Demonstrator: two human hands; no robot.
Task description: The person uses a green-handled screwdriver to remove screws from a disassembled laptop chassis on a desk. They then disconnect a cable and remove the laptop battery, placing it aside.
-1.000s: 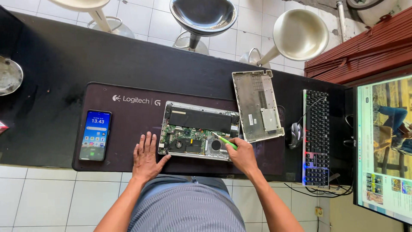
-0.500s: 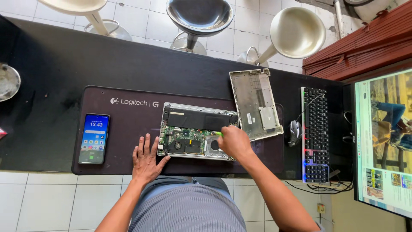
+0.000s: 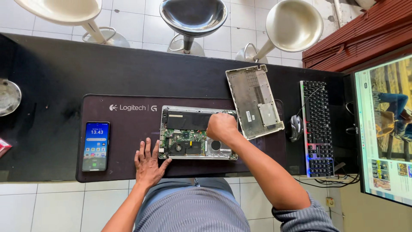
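An opened laptop (image 3: 189,137) lies bottom up on a dark desk mat (image 3: 124,129), its circuit board, fan and black battery exposed. My right hand (image 3: 221,126) is curled shut over the laptop's far right part, by the battery's end. The green tool seen in it earlier is now hidden under the fingers. My left hand (image 3: 148,165) rests flat on the mat, fingers spread, touching the laptop's near left corner. The removed grey bottom cover (image 3: 253,101) lies tilted just right of the laptop.
A phone (image 3: 95,146) with a lit screen lies on the mat's left end. A mouse (image 3: 295,127), a backlit keyboard (image 3: 317,129) and a lit monitor (image 3: 386,129) stand at the right. A metal dish (image 3: 7,96) sits far left. Three stools (image 3: 193,15) stand beyond the counter.
My right hand has moved from the laptop's near right area up to its far right part, and the green tool is now covered. The left hand has stayed put.
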